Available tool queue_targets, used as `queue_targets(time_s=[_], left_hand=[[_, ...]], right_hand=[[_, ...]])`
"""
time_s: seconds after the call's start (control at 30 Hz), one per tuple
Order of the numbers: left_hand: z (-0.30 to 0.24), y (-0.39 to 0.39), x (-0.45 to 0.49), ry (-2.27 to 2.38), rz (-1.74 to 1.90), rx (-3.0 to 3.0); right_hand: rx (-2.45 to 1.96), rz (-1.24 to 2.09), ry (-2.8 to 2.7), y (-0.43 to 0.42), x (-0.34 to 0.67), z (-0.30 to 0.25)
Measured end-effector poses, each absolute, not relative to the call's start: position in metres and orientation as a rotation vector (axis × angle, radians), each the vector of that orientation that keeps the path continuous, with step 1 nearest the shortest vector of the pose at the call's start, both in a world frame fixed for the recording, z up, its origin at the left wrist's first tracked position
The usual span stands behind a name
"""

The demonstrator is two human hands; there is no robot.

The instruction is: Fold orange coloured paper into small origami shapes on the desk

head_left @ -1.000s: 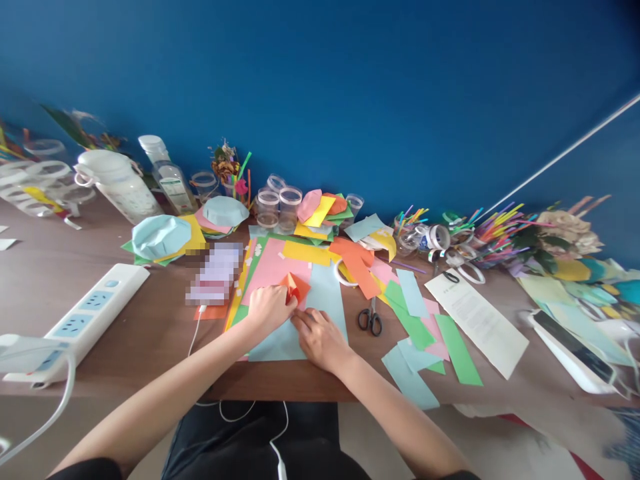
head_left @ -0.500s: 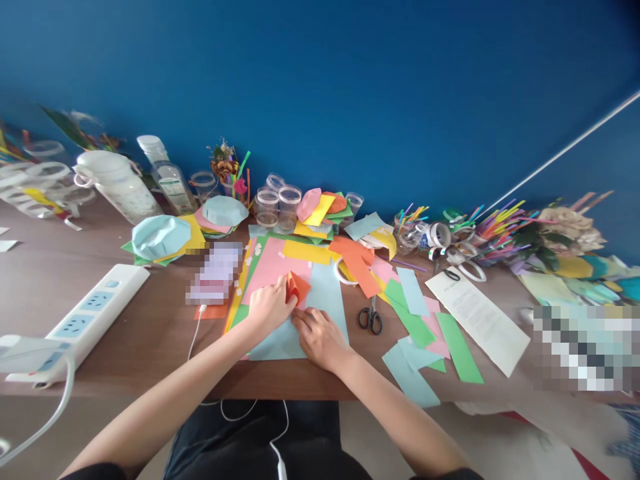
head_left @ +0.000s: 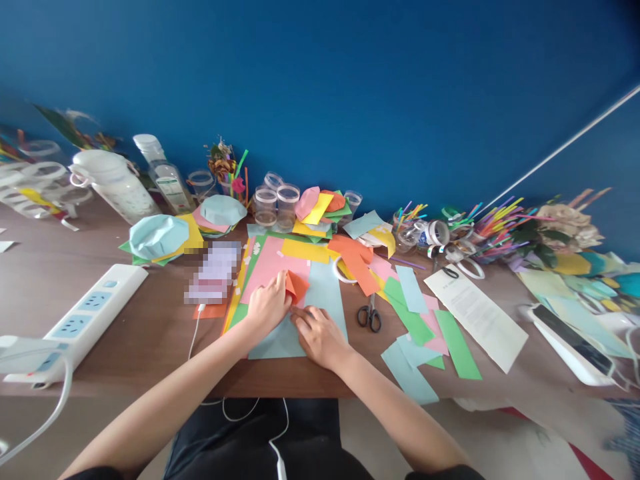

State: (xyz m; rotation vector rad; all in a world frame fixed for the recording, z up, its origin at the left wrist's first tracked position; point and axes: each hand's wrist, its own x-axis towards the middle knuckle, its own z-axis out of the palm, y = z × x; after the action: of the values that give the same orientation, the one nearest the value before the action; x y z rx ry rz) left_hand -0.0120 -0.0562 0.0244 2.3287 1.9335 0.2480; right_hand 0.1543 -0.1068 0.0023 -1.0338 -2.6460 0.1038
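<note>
A small folded piece of orange paper (head_left: 299,287) stands partly raised over the pink and light blue sheets. Its left side is pinched between the thumb and fingers of my left hand (head_left: 270,305). My right hand (head_left: 320,335) has its fingers bent together at the paper's lower edge; the exact grip there is hidden. Under both hands lies a light blue sheet (head_left: 327,293), overlapping a pink sheet (head_left: 263,263). To the right of my right hand, black-handled scissors (head_left: 369,318) rest on the table.
A phone (head_left: 214,272) on a cable and a white power strip (head_left: 83,320) lie to the left. Coloured paper strips (head_left: 457,343) and a printed sheet (head_left: 477,320) spread to the right. Clear cups (head_left: 266,207), folded paper shapes (head_left: 159,237) and straws (head_left: 500,223) line the back.
The orange paper has turned slightly in my left hand, and a broader flat face of it now shows. Both hands stay in nearly the same place.
</note>
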Motion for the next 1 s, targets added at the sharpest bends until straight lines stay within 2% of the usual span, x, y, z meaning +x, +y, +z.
queue_targets(time_s=[0.2,0.4,1.0], left_hand=[[0.019,-0.072,-0.033,1.801,0.542,2.837],[0.018,-0.080,-0.050,1.104,0.464,3.451],[0.018,-0.064,-0.048,0.911,0.263,3.394]], right_hand=[[-1.056,0.128,-2.644,-0.107,0.154,0.000],[-1.079,0.120,-2.649,-0.106,0.154,-0.003],[-0.989,0.419,-2.422,-0.102,0.160,-0.007]])
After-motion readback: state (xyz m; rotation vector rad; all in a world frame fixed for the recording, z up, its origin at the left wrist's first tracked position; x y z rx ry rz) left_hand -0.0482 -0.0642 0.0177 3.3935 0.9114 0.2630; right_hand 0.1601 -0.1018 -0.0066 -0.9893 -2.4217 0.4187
